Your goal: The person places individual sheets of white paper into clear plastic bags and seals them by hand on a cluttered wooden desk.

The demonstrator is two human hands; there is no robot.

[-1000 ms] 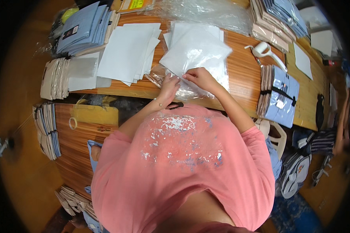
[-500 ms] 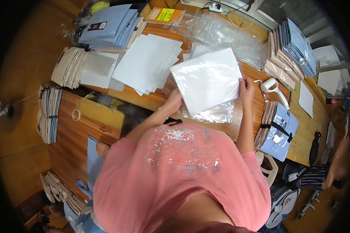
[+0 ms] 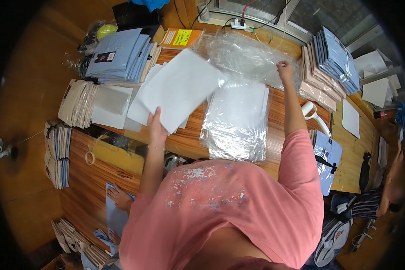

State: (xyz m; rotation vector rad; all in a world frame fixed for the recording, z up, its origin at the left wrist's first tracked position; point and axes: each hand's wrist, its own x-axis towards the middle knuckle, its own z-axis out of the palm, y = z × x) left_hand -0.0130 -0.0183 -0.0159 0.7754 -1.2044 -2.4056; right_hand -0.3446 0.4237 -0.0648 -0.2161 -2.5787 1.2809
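At the paper stack's near edge my left hand is closed on a large white sheet, thumb on top. More white sheets lie partly beneath it. My right hand is stretched far forward to the right end of a heap of clear plastic bags. Its fingers are curled together; what they pinch, if anything, is too small to make out. Between my arms, a clear plastic sleeve with white paper under or inside it lies flat at the table's near edge.
Folded blue shirts and bagged beige bundles stand left; another shirt stack is back right. A white-handled tool lies beside a tied blue bundle. At lower left, another person's hand rests on blue cloth.
The paper in clear plastic that both hands held now lies on the table. My left hand has moved left to the white sheets; my right has reached forward to the plastic bags.
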